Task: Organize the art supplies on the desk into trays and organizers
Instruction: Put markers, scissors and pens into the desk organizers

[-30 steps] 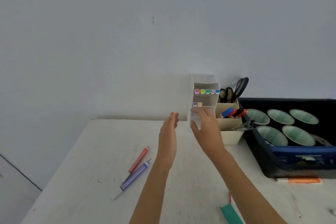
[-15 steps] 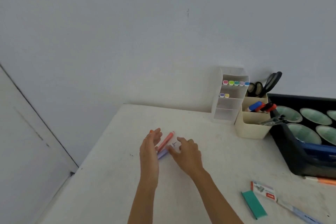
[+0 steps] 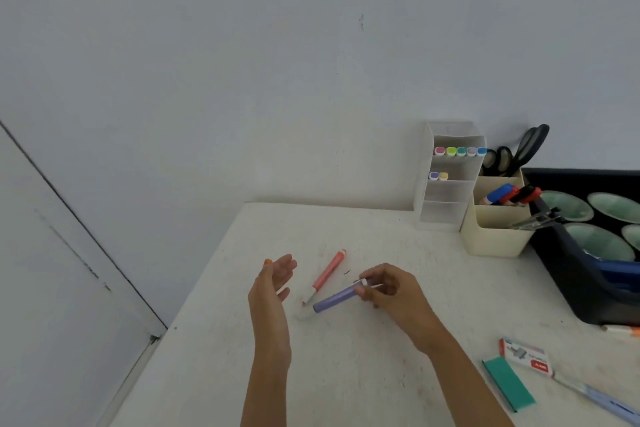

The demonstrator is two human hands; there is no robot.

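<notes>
Nearest me, at the right edge of the worktop (image 3: 346,374), lie a green strip (image 3: 507,385) and a small staple box (image 3: 528,355). Further in, the right hand (image 3: 394,291) has its fingers curled round one end of a purple pen (image 3: 334,300), which slants down to the left. The left hand (image 3: 273,282) hovers beside it, fingers loose and holding nothing. A coral pen (image 3: 327,276) lies flat between the two hands. Against the wall stand a white tiered organizer (image 3: 446,208) holding highlighters, a cream organizer (image 3: 495,239) just beside it, and a dark tray (image 3: 571,284).
</notes>
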